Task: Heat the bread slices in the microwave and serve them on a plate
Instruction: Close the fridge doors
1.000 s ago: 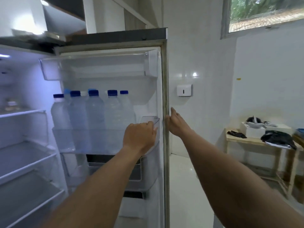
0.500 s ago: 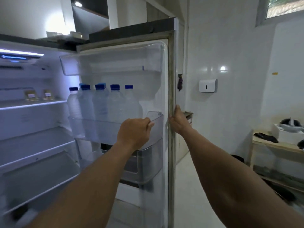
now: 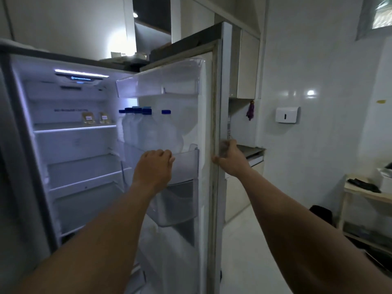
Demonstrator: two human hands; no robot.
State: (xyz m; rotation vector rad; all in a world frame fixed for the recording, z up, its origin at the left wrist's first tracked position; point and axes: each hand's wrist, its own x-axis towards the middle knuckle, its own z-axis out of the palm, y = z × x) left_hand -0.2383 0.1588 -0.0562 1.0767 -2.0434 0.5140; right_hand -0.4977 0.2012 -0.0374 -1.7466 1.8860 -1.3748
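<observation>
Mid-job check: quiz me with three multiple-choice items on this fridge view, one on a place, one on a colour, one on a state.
1. Where do the clear plastic water bottles stand?
A) on an inner shelf
B) in a clear plastic bin on the open white fridge door
C) on the floor

2. What colour are their screw caps?
A) red
B) green
C) blue

3. What is the right hand doing?
A) gripping the door's edge
B) hanging free
C) holding a bottle

Answers:
1 B, the bottles stand behind the bin's front wall.
2 C, every visible cap is blue.
3 A, the hand is curled round the door's edge.
</observation>
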